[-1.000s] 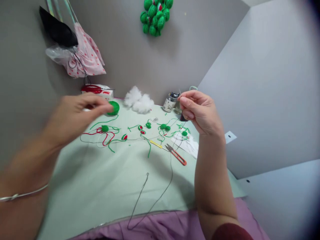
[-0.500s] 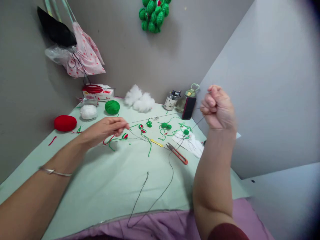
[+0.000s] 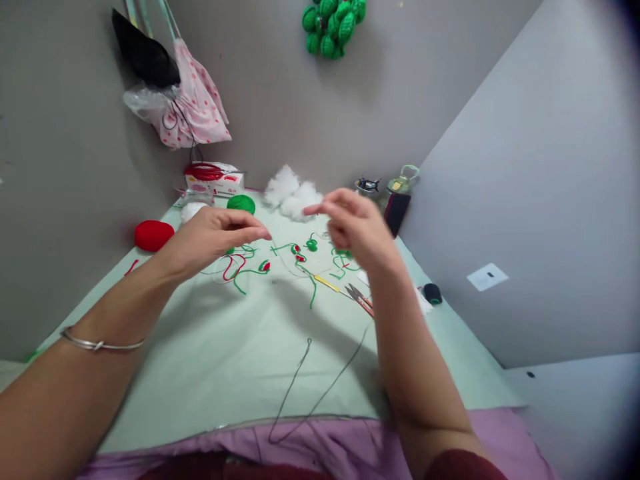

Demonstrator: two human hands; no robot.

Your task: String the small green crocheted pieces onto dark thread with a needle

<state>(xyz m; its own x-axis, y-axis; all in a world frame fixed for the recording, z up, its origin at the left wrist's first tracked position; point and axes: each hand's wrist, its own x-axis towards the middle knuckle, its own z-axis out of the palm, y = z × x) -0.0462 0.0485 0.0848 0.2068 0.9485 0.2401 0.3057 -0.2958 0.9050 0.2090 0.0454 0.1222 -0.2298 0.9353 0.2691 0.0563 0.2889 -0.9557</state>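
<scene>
My left hand pinches a thin thread between thumb and fingertips; the faint strand drops from them towards the table. My right hand, slightly blurred, hovers at the right with its lower fingers curled and its index finger pointing left. The thread is hard to make out at this hand. A dark thread lies in a long bend on the near tabletop and over the edge, its other end passing behind my right forearm. Small green-and-red crocheted pieces, a yellow-handled crochet hook and thread snips lie beyond.
A red yarn ball, a green yarn ball and white stuffing sit at the back. A phone leans near a bottle. A green crocheted bunch and a pink dotted bag hang on the walls.
My right hand has come down and left, much closer to my left hand, and its index finger has straightened. The taut thread between the hands no longer shows. The view has shifted slightly.
</scene>
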